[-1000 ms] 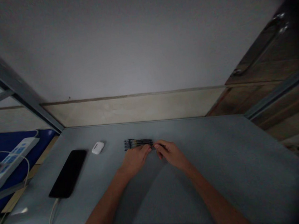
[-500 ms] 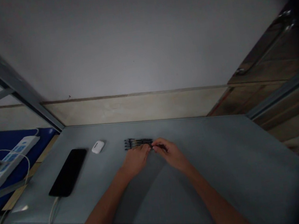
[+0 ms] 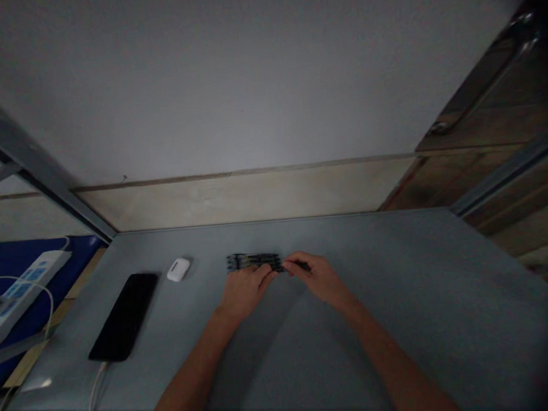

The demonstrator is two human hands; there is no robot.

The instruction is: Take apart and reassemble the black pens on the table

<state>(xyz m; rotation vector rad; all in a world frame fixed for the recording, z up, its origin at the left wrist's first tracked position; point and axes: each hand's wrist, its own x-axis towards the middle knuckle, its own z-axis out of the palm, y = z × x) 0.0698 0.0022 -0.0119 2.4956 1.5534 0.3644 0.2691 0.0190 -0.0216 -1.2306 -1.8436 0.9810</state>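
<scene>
Several dark, slim pens [image 3: 253, 259] lie side by side on the grey table [image 3: 413, 295], near its middle. My left hand [image 3: 247, 290] rests at their near side, its fingers bent over the nearest pens and its thumb pointing right. At their right end is my right hand [image 3: 316, 278], its thumb and forefinger pinched together beside a small dark piece partly hidden under its fingers. What that piece is cannot be made out. A small gap separates the two hands.
Left of the pens lie a white earphone case [image 3: 179, 269] and a black phone [image 3: 124, 318] with a cable running off the front edge. A power strip [image 3: 17, 297] sits on a blue surface at far left. Metal posts and a wall bound the table.
My right hand has shifted slightly right, away from my left hand, widening the gap between them. My left hand has moved slightly left along the pens.
</scene>
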